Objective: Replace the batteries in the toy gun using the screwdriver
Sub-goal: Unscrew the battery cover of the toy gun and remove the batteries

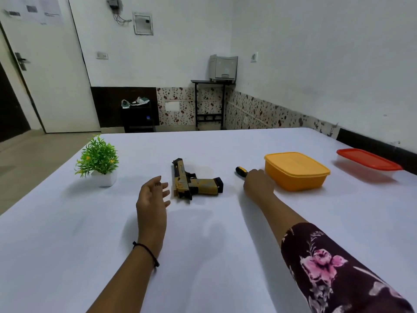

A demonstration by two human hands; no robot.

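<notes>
A yellow and black toy gun point(193, 181) lies flat on the white table point(203, 245), its barrel pointing away from me and its grip to the right. My left hand point(152, 198) hovers just left of the gun with relaxed fingers, touching nothing. My right hand point(257, 185) is over a screwdriver with a black and yellow handle point(241, 171); its fingers curl down onto the handle. Only the handle's far end shows; the shaft is hidden under the hand.
A closed orange box point(295, 170) stands right of my right hand. Further right sits a clear box with a red lid point(367, 162). A small potted green plant point(99, 160) stands at the left. The table's left edge drops to the floor.
</notes>
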